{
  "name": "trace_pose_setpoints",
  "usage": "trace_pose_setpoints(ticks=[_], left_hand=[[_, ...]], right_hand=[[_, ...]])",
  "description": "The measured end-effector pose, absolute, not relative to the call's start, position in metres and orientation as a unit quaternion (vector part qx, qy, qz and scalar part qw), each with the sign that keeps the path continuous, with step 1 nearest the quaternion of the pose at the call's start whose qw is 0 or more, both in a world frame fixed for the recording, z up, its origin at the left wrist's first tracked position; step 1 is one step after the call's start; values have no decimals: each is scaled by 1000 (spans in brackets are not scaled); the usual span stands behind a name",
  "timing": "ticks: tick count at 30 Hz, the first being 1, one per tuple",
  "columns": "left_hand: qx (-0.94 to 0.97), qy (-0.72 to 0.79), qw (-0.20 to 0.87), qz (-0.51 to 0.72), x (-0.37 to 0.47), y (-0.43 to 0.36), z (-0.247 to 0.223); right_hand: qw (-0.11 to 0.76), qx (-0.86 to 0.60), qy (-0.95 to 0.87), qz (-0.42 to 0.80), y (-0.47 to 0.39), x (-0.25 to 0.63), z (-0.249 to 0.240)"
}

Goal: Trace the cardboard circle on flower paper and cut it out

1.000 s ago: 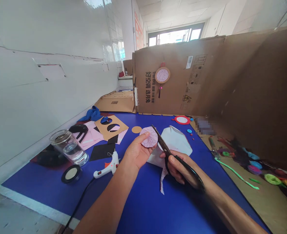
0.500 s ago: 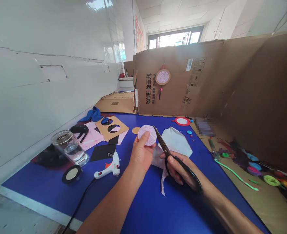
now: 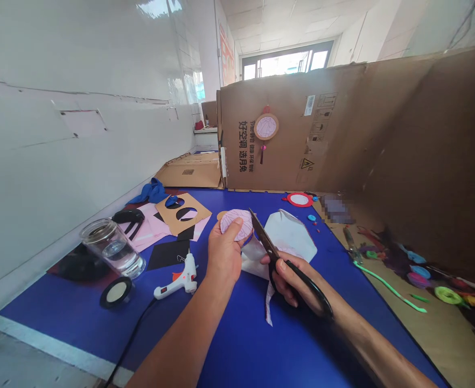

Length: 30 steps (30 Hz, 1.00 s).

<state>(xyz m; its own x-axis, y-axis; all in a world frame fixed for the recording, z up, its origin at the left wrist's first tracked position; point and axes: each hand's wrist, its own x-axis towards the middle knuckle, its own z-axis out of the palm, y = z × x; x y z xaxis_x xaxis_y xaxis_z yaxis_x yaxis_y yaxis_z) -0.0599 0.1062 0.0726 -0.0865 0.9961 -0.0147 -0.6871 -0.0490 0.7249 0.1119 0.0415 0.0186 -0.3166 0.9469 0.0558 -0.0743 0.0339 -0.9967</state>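
Note:
Between thumb and fingers, my left hand [image 3: 226,250] pinches a round disc [image 3: 234,222] with a pale pink, purple-lined face. My right hand [image 3: 292,272] is closed around black-handled scissors [image 3: 266,237], whose blades point up and left beside the disc's right edge. The blades look nearly together; whether they touch the disc I cannot tell. Behind and below the scissors lies a pale sheet of fabric or paper [image 3: 290,231], partly hidden by my right hand. A narrow curled strip [image 3: 269,307] hangs below that hand.
To the left stand a glass jar of water [image 3: 116,250], a tape roll [image 3: 116,293] and a white glue gun [image 3: 181,280] with its cord. Cut cardboard [image 3: 184,215] and black paper [image 3: 168,254] lie beyond. A red-rimmed disc [image 3: 300,200] and craft bits [image 3: 417,277] are at right.
My left hand has turned the disc slightly and shifted it a little left. The scissors have stayed close to its edge, and the whole view has moved slightly.

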Motion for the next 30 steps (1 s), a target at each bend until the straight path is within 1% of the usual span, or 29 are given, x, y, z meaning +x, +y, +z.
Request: trace_pose_setpoints(ticks=[5, 30], left_hand=[[251, 310, 641, 656, -61, 104, 78], [219, 305, 662, 649, -56, 101, 72]], right_hand=[[441, -369, -559, 597, 42, 111, 17], [455, -360, -579, 573, 41, 111, 17]])
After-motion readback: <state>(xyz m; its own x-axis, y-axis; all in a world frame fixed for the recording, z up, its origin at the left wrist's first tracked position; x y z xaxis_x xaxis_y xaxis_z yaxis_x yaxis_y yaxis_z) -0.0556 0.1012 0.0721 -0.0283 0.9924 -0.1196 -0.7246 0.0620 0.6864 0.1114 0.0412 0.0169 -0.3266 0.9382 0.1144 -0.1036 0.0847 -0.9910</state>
